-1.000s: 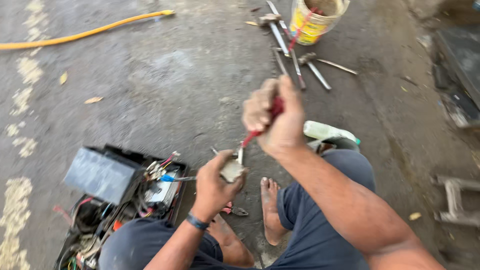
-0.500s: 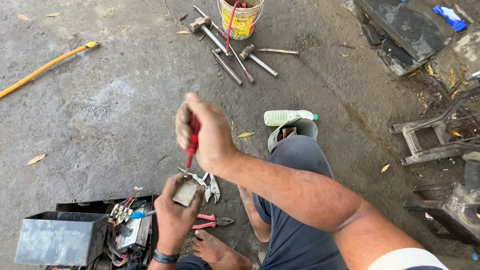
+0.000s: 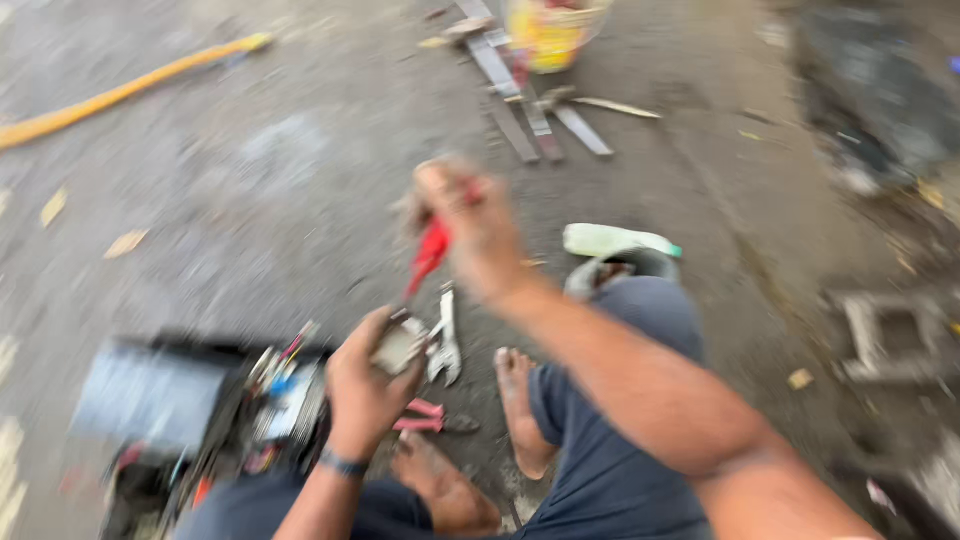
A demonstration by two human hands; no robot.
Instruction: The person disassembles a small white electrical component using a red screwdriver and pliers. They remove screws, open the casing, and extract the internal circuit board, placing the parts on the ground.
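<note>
The picture is blurred by motion. My right hand [image 3: 470,225] is closed around a tool with a red handle [image 3: 430,252], its tip pointing down toward my left hand. Lower down, my left hand [image 3: 365,385] grips a small greyish metal part [image 3: 400,345] just above the ground. A metal wrench [image 3: 445,345] lies on the concrete right beside that part. Red-handled pliers [image 3: 425,418] rest near my bare feet.
An open black toolbox [image 3: 190,410] full of wires and small tools sits at lower left. Metal bars and hammers [image 3: 530,110] lie by a yellow bucket [image 3: 550,35] at the top. A yellow hose [image 3: 120,92] crosses the upper left. A pale green bottle [image 3: 615,240] lies by my knee.
The view has swung and blurred. My right hand with the red-handled tool stays raised over the part in my left hand, which has stayed low by the toolbox.
</note>
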